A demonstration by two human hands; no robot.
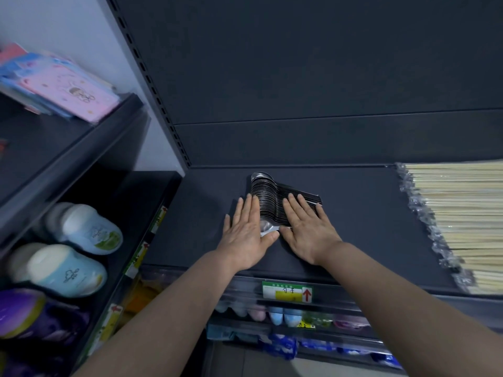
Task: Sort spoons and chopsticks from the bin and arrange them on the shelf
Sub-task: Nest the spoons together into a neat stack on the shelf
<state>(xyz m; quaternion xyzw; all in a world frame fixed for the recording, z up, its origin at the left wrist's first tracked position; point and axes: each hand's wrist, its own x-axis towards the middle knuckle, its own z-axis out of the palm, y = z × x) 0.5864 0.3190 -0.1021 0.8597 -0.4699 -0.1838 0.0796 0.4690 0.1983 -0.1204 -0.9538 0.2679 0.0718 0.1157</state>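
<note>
We press our left hand [246,235] and right hand [309,229], fingers flat and straight, against the nested spoon row [272,200] mid-shelf [367,227], probably squaring it.

**Spoon tag, loud and clear**

Price tag [287,291] on the front edge of the shelf [367,227]: handwritten "勺子" mid-label, red up-arrow at its right end. Left-hand tags [138,258] showing red arrows too, print too blurred to read.
</note>
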